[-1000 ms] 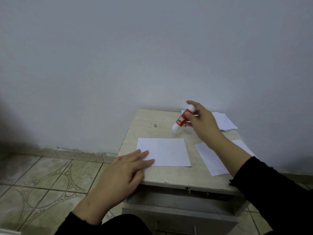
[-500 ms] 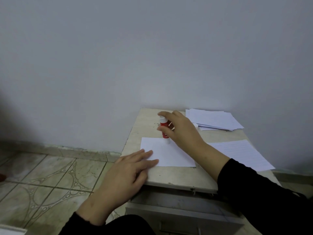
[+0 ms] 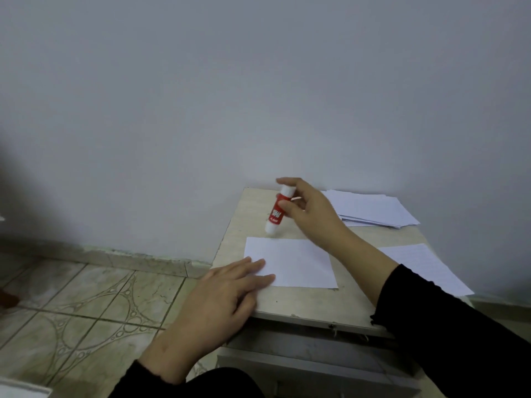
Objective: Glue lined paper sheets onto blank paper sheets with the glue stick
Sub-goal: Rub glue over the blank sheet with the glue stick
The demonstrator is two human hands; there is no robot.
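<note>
While the left hand (image 3: 227, 294) presses flat fingers on the near-left corner of the blank sheet (image 3: 298, 262), the right hand (image 3: 311, 214) grips the glue stick (image 3: 278, 212) tilted just beyond its far edge, so spreading glue seems the step in hand, and the next move calls for bringing the tip onto the paper.
</note>
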